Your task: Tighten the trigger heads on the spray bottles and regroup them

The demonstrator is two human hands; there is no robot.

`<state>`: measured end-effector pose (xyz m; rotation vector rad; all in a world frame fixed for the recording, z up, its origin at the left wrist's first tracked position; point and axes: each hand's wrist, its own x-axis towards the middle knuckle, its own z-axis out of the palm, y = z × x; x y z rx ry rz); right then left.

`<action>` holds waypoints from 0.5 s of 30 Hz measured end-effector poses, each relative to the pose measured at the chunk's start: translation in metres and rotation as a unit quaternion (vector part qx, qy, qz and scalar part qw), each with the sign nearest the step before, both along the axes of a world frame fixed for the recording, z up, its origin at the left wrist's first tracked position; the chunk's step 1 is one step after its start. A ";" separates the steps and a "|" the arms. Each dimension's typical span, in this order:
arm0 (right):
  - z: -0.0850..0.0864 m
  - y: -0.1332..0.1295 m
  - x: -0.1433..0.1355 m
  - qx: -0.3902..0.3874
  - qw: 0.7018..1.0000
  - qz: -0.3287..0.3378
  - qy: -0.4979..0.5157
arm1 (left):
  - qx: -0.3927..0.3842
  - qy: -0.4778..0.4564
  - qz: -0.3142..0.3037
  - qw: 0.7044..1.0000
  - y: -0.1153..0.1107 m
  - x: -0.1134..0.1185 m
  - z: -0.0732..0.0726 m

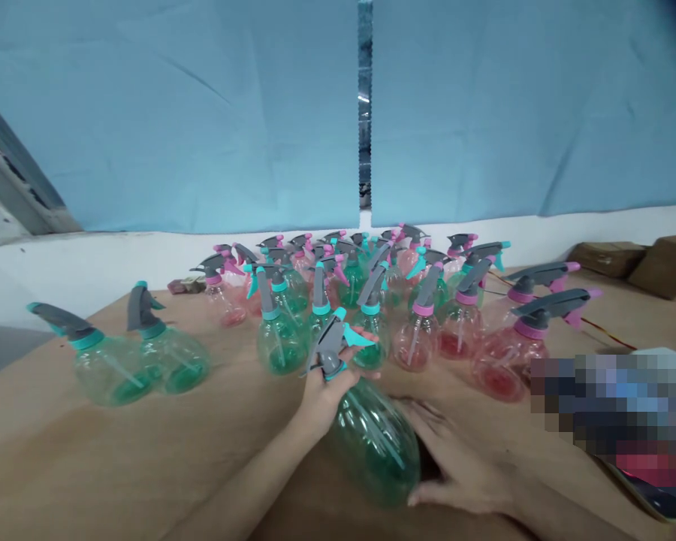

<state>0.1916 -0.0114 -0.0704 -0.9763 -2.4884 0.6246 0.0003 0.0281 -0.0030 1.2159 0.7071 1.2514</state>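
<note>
A green see-through spray bottle (375, 443) with a grey head and teal trigger is tilted in front of me, its head pointing away and to the left. My left hand (335, 387) is closed around its neck, just under the spray head. My right hand (456, 458) lies along the right side of the bottle's body, fingers spread and thumb near the base. Just beyond stand a green spray bottle (280, 342) with a teal collar and a pink spray bottle (414, 342) with a pink collar.
Many more green and pink spray bottles crowd the wooden table (79, 466) toward the wall. Two green bottles (174, 357) stand apart at the left. Cardboard boxes (668, 267) sit at the back right. A phone (659, 496) lies at the right, partly under a blurred-out patch. Blue sheeting (230, 113) covers the wall.
</note>
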 end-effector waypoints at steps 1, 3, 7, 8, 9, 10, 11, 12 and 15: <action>0.002 0.000 -0.001 0.000 1.000 0.003 -0.001 | -0.016 -0.028 -0.001 0.999 0.001 0.000 -0.003; 0.005 -0.001 -0.003 0.001 1.000 0.010 -0.008 | -0.045 -0.067 0.004 0.997 0.002 0.001 -0.007; 0.002 -0.002 0.000 0.018 0.999 -0.004 -0.031 | -0.071 -0.087 0.004 0.994 0.004 0.001 -0.006; 0.000 -0.002 0.001 0.025 0.999 -0.010 -0.033 | -0.071 -0.088 0.005 0.994 0.005 0.001 -0.005; -0.002 -0.003 0.002 0.031 0.999 -0.014 -0.033 | -0.071 -0.087 0.006 0.994 0.006 0.001 -0.004; -0.003 -0.003 0.003 0.036 0.999 -0.016 -0.030 | -0.070 -0.085 0.008 0.994 0.007 0.001 -0.004; -0.005 -0.003 0.003 0.039 0.999 -0.016 -0.027 | -0.070 -0.083 0.010 0.994 0.007 0.000 -0.003; -0.006 -0.003 0.004 0.043 0.999 -0.014 -0.024 | -0.070 -0.081 0.011 0.994 0.007 0.000 -0.003; -0.006 -0.003 0.004 0.057 0.998 -0.009 -0.017 | -0.074 -0.069 0.017 0.995 0.007 0.000 -0.003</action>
